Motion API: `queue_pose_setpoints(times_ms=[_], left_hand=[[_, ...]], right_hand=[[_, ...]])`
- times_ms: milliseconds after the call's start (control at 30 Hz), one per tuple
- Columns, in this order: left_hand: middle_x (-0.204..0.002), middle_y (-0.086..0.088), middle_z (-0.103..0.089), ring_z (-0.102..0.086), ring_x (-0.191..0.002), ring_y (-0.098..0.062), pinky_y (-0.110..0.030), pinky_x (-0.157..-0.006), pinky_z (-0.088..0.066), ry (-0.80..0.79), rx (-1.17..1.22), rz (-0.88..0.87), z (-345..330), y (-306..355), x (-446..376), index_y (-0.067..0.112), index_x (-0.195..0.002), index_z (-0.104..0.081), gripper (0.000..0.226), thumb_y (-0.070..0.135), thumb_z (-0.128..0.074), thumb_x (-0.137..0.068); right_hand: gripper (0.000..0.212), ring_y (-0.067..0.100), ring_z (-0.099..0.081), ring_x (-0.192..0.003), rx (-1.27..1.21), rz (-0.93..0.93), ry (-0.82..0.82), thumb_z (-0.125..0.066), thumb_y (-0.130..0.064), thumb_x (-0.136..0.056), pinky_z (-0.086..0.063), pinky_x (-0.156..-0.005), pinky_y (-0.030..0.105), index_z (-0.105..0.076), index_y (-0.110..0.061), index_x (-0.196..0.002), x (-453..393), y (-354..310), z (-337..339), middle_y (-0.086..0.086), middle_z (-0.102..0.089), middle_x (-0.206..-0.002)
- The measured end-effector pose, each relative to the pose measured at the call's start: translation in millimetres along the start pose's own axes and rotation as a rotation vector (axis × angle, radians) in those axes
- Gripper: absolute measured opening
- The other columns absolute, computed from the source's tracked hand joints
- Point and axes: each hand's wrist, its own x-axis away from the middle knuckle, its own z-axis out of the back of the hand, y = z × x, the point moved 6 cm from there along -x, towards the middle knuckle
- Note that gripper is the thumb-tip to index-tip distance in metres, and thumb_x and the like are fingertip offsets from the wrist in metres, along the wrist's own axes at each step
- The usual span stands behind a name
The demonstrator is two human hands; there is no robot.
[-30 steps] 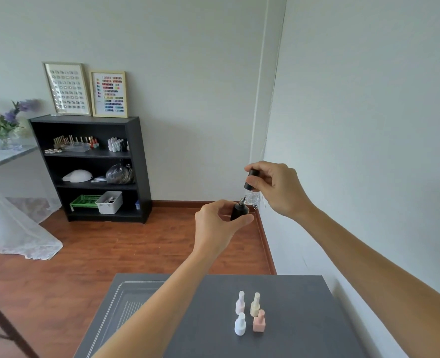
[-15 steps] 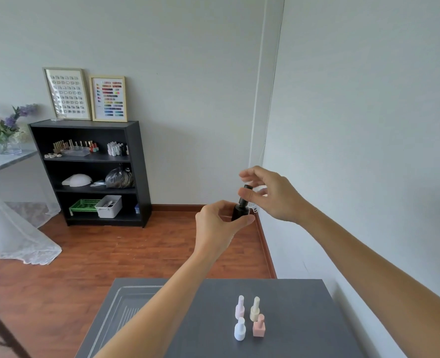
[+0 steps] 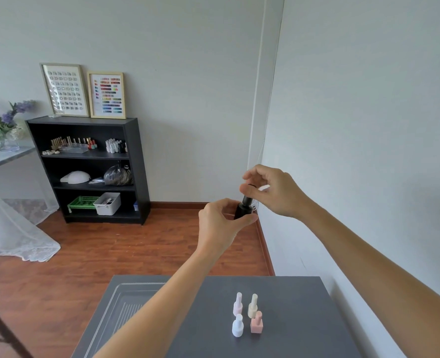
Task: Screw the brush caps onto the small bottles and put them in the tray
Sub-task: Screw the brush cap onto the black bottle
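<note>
Down onto the black bottle [image 3: 241,212] goes the black brush cap [image 3: 247,198]: a second ago the right hand [image 3: 275,192] holds it lifted clear with the brush tip just above the neck; now the cap sits on the neck, tilted slightly right. Right thumb and forefinger pinch the cap's top, the other fingers fanned loosely above. Left hand [image 3: 220,223] keeps its place, fingers and thumb closed around the bottle body, held in mid-air well above the table's far edge. Both hands sit a little lower in view than before; the camera itself has tipped up, wall frames riding lower.

Unchanged on the grey table [image 3: 304,319]: four capped bottles clustered near the middle, toward the near edge. Pale pink bottle [image 3: 237,306] and cream bottle [image 3: 253,306] at the back, side by side; white bottle [image 3: 237,326] and square peach bottle [image 3: 256,322] in front. Peach one appears to touch the cream one; cannot be sure.

Clear tray [image 3: 126,311] lies at the table's left side, partly hidden under the left forearm; no bottles visible in the part that shows.
</note>
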Motion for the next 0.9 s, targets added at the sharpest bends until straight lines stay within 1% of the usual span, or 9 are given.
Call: queue_pose_setpoints(times_ms=[67, 167, 233, 300, 467, 567, 667, 733, 900], left_hand=[[-0.075, 0.020, -0.075, -0.067, -0.064, 0.000, -0.004, -0.058, -0.045, 0.001, -0.003, 0.006, 1.2, -1.4, -0.8, 0.031, -0.082, -0.078, 0.024, 0.041, -0.088, -0.063], [-0.075, 0.020, -0.075, -0.066, -0.063, -0.001, -0.005, -0.058, -0.045, -0.002, -0.001, 0.005, 1.0, -1.9, -1.2, 0.031, -0.082, -0.078, 0.023, 0.039, -0.089, -0.063], [-0.074, 0.019, -0.075, -0.065, -0.059, 0.000, -0.006, -0.056, -0.046, -0.005, 0.001, 0.005, -0.8, -1.5, -0.5, 0.031, -0.081, -0.078, 0.023, 0.040, -0.089, -0.062], [-0.074, 0.017, -0.076, -0.064, -0.057, 0.001, -0.005, -0.055, -0.046, -0.007, 0.003, 0.005, -2.8, -1.3, 0.2, 0.030, -0.081, -0.078, 0.024, 0.039, -0.089, -0.062], [-0.076, 0.017, -0.076, -0.063, -0.058, 0.000, -0.004, -0.053, -0.043, -0.012, -0.001, 0.003, -5.2, -2.1, 0.8, 0.030, -0.082, -0.079, 0.024, 0.038, -0.088, -0.063], [-0.076, 0.018, -0.076, -0.067, -0.063, -0.004, -0.004, -0.053, -0.043, -0.006, 0.002, 0.013, -2.8, -4.3, -0.4, 0.030, -0.082, -0.078, 0.024, 0.039, -0.088, -0.063], [-0.076, 0.019, -0.076, -0.068, -0.067, -0.004, -0.005, -0.057, -0.045, -0.014, -0.002, 0.009, -3.4, -4.9, -1.4, 0.031, -0.082, -0.078, 0.023, 0.039, -0.088, -0.063], [-0.076, 0.018, -0.076, -0.067, -0.066, -0.004, -0.006, -0.058, -0.047, -0.019, -0.010, 0.002, -5.5, -3.8, -1.4, 0.031, -0.082, -0.078, 0.024, 0.040, -0.088, -0.063], [-0.076, 0.016, -0.076, -0.069, -0.065, -0.006, -0.004, -0.054, -0.046, -0.024, -0.004, -0.017, -10.4, -0.9, 0.4, 0.029, -0.083, -0.079, 0.022, 0.036, -0.088, -0.064]], right_hand=[[0.021, 0.002, -0.066, -0.103, -0.164, 0.001, -0.133, -0.067, -0.019, -0.091, -0.054, -0.089, 0.020, -0.068, -0.024, -0.111, 2.0, 0.2, -2.6, -0.008, -0.071, -0.111], [0.017, 0.002, -0.072, -0.088, -0.187, 0.035, -0.119, -0.067, -0.006, -0.089, -0.056, -0.081, 0.017, -0.073, -0.017, -0.101, 1.6, 0.4, 0.0, -0.006, -0.075, -0.093], [0.003, -0.001, -0.069, -0.065, -0.122, 0.022, -0.038, -0.075, -0.015, -0.084, -0.053, -0.065, 0.015, -0.074, -0.015, -0.087, 0.6, 0.6, 2.8, -0.008, -0.074, -0.073], [0.025, 0.003, -0.062, -0.051, -0.040, 0.009, 0.035, -0.080, -0.032, -0.078, -0.048, -0.054, 0.015, -0.067, -0.011, -0.074, 0.4, 0.9, 2.9, -0.003, -0.070, -0.059], [0.052, 0.013, -0.051, -0.055, 0.198, -0.034, 0.046, -0.065, -0.064, -0.077, -0.041, -0.055, 0.027, -0.057, -0.013, -0.074, 2.3, 7.5, 3.1, -0.007, -0.057, -0.058], [0.016, 0.001, -0.066, -0.091, 0.040, 0.017, -0.112, -0.067, -0.036, -0.089, -0.050, -0.077, 0.019, -0.066, -0.032, -0.105, 5.0, 5.3, -0.1, -0.012, -0.070, -0.098], [0.020, 0.001, -0.070, -0.091, -0.030, 0.029, -0.151, -0.066, -0.011, -0.090, -0.053, -0.086, 0.021, -0.072, -0.026, -0.104, 6.5, 4.7, 1.5, -0.010, -0.073, -0.096], [0.002, 0.004, -0.068, -0.069, 0.023, 0.014, -0.092, -0.071, -0.021, -0.087, -0.054, -0.072, 0.026, -0.072, -0.019, -0.087, 5.5, 4.1, 4.9, -0.005, -0.073, -0.078], [0.047, 0.017, -0.052, -0.053, 0.197, -0.044, 0.009, -0.063, -0.057, -0.084, -0.043, -0.054, 0.031, -0.058, -0.012, -0.070, 7.1, 9.4, 4.3, 0.006, -0.062, -0.060]])
